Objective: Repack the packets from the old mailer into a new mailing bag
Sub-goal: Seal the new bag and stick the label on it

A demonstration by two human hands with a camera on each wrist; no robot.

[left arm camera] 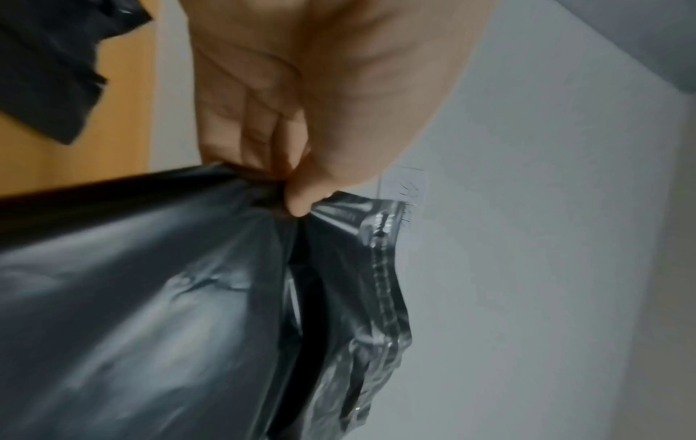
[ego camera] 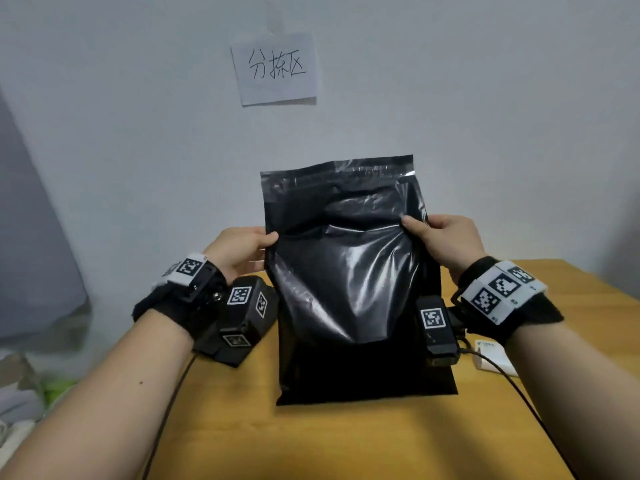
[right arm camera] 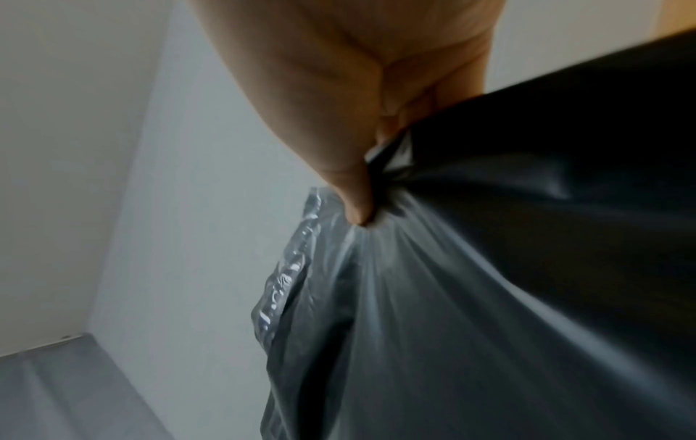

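A glossy black mailing bag (ego camera: 346, 271) stands upright over the wooden table (ego camera: 381, 441), its sealing flap (ego camera: 337, 169) pointing up. My left hand (ego camera: 242, 249) pinches the bag's left edge (left arm camera: 263, 190) between thumb and fingers. My right hand (ego camera: 440, 237) pinches its right edge (right arm camera: 384, 214) the same way. The front panel bulges toward me and the mouth gapes a little. Behind and below it lies a second black mailer (ego camera: 367, 372), flat on the table. No packets show; whatever is inside either bag is hidden.
A black tagged device (ego camera: 242, 313) rests on the table at the left, another (ego camera: 436, 327) at the right with a cable. A small white box (ego camera: 491, 358) lies at the right. A grey wall with a paper sign (ego camera: 275, 69) stands close behind.
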